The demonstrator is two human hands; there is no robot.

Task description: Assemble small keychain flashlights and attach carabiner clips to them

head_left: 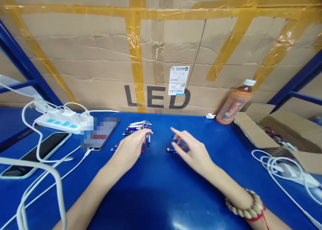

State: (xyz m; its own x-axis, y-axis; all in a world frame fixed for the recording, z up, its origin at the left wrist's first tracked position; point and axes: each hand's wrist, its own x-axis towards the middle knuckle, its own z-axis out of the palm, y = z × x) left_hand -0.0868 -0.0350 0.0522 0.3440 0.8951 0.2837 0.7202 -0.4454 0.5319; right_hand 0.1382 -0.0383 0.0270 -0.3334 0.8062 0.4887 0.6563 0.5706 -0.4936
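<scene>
My left hand [133, 143] is closed in a pinch, with a small blue carabiner clip [148, 140] at its fingertips. Whatever joins that clip is hidden by the fingers. Beside and partly beneath this hand lies a row of small metal keychain flashlights: a silver one [137, 124], a purple one [133, 128] and a black one [127, 133]. The end of a blue one [114, 149] pokes out left of the wrist. My right hand [192, 151] is spread open just over another blue keychain flashlight [171, 150], which it partly covers; I cannot tell whether they touch.
Phones [37, 154], a white power strip [60, 121] and loose white cables crowd the left. On the right stand an orange drink bottle [235, 102], an open carton [254, 131] and a coiled cable [284, 168]. A large taped cardboard box [100, 55] walls off the back.
</scene>
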